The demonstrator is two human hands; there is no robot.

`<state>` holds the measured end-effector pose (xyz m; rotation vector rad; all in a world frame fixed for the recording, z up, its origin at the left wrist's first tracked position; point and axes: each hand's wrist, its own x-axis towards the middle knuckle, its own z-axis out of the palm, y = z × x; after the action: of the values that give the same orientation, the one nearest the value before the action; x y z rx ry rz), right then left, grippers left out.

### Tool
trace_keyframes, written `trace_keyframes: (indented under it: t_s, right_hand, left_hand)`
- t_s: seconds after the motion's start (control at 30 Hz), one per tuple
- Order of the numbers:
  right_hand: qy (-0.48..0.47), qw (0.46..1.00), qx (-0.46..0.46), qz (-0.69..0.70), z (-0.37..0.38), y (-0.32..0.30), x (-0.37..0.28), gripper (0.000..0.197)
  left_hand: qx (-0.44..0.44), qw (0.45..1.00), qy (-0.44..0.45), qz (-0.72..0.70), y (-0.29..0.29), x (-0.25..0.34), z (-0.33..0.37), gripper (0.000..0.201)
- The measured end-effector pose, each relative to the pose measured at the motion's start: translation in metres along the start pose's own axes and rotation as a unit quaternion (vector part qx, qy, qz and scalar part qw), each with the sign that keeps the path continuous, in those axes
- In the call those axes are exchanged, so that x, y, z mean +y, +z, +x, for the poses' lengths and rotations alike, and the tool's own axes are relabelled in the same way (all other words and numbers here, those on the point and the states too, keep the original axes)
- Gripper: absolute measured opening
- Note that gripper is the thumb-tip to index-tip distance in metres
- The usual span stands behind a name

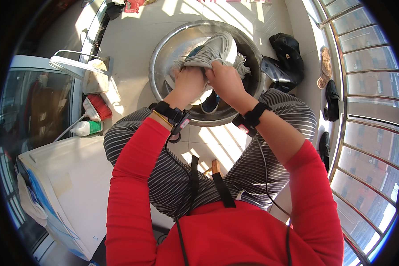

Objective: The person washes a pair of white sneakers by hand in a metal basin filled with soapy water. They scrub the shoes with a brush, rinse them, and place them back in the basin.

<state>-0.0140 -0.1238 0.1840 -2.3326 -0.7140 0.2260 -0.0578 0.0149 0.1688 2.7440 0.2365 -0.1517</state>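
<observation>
A pale grey and white lace-up sneaker (217, 50) is held over a large round metal basin (156, 67), its toe pointing away from me. My left hand (190, 82) is closed around the near left part of the shoe, where its fingers are partly hidden. Close beside it, my right hand (226, 80) grips the near right part with bent fingers. Something small and dark shows between the two hands, too covered to name. Below the hands, a dark blue shoe (211, 103) lies inside the basin. Pale laces (241, 66) hang at the sneaker's right.
A black bag (287, 55) lies right of the basin. Dark shoes (331, 101) and a brown insole (324, 66) line the ledge by the railing (370, 97). At left are a red-bristled broom (98, 108), a white-and-green bottle (88, 128) and a white cabinet (73, 181). My knees flank the basin.
</observation>
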Motion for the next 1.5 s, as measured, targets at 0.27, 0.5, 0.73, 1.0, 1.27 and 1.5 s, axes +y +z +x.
trace_keyframes:
  t_s: [0.27, 0.5, 0.73, 1.0, 1.27, 1.5]
  right_hand:
    - [0.000, 1.000, -0.013, -0.027, -0.002, 0.008, 0.005, 0.028]
    - [0.057, 0.998, -0.022, 0.034, 0.010, 0.004, 0.016, 0.034]
    - [0.075, 0.994, -0.047, 0.063, 0.019, -0.006, 0.024, 0.036]
    - [0.011, 0.981, -0.080, -0.178, 0.030, 0.000, 0.061, 0.037]
    - [0.098, 0.988, 0.061, -0.107, 0.035, -0.039, 0.097, 0.042]
    - [0.208, 0.978, 0.002, 0.030, 0.034, -0.073, 0.094, 0.038]
  left_hand:
    - [-0.015, 0.998, -0.036, -0.044, 0.025, -0.010, 0.012, 0.050]
    - [0.055, 0.995, 0.051, -0.071, 0.001, -0.010, 0.009, 0.023]
    - [0.055, 0.974, 0.024, -0.221, -0.010, -0.002, -0.001, 0.027]
    - [-0.033, 0.938, -0.023, -0.345, -0.066, -0.013, -0.005, 0.031]
    - [-0.087, 0.948, -0.117, -0.281, -0.095, -0.082, -0.009, 0.025]
    - [-0.142, 0.976, -0.137, -0.091, -0.016, -0.094, 0.013, 0.050]
